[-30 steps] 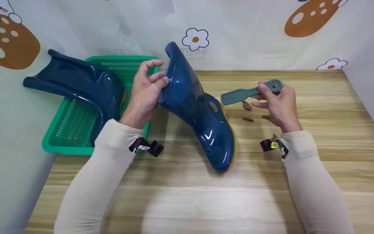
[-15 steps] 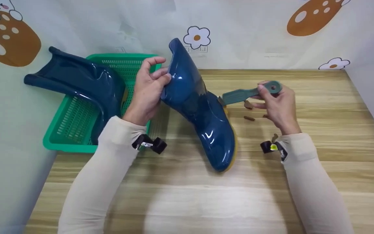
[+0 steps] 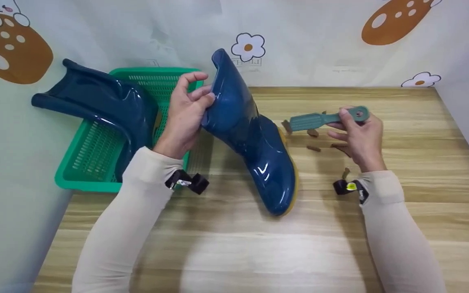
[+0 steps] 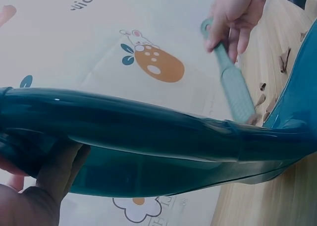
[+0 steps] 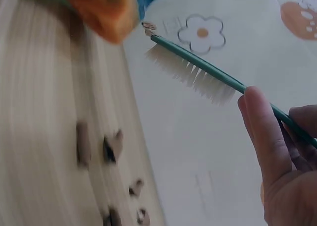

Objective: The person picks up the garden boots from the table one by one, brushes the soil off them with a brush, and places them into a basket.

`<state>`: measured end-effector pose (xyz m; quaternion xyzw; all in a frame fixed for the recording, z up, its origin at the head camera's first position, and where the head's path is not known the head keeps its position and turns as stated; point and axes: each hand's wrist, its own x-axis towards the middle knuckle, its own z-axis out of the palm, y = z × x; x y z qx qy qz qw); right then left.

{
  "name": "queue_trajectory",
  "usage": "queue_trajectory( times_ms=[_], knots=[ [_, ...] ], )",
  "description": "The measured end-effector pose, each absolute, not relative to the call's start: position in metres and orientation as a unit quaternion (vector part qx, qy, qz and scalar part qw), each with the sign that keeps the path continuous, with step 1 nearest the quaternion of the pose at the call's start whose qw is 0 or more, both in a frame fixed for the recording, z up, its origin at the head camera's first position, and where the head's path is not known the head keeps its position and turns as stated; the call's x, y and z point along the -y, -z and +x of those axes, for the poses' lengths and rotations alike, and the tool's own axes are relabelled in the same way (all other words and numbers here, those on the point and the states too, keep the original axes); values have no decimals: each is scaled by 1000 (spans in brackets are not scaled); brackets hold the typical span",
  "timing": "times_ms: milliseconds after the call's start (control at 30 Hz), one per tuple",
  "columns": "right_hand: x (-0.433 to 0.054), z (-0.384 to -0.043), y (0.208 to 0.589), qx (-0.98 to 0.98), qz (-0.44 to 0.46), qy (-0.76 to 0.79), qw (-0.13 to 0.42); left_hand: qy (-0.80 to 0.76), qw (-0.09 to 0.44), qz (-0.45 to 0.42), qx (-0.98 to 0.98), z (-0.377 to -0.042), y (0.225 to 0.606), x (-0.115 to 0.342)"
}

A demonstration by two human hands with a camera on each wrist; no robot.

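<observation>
My left hand [image 3: 185, 112] pinches the top rim of a dark blue rubber boot [image 3: 238, 118], thumb outside. The boot stands tilted, its toe toward me and its yellow sole [image 3: 295, 185] facing right. In my right hand [image 3: 360, 136] is a green brush [image 3: 307, 121], held by the handle. Its pale bristles [image 5: 190, 75] show in the right wrist view. A brown scrap [image 3: 286, 126] appears at the brush's tip, between it and the boot's heel; whether it touches the brush I cannot tell. The brush is apart from the boot.
Several brown scraps [image 3: 314, 148] lie on the wooden table [image 3: 259, 260] right of the boot. At the left, a green plastic basket [image 3: 65, 171] holds a second blue boot [image 3: 96, 91], whose shaft juts over the rim. A patterned wall covering [image 3: 299, 49] stands behind.
The brown patch on the boot's ankle came off at the brush's tip. My right hand then drew the brush right, away from the boot. My left hand keeps its grip on the boot.
</observation>
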<state>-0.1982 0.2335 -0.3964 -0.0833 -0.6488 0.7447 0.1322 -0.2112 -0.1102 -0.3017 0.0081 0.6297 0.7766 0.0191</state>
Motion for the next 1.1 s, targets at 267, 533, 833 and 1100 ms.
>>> queue_trajectory(
  times_ms=[267,533,833,1100],
  knots=[
    [-266,-188,410,677,-100,-720,116,-778,15,15,-628,-209,302,111],
    [-275,-181,413,696,-117,-699,118,-786,18,14,-618,-208,304,115],
    [-291,-171,413,689,-106,-704,137,-780,-11,20,-625,-204,310,115],
    [-307,-164,409,687,-123,-698,162,-755,-101,35,-647,-199,327,101]
  ],
)
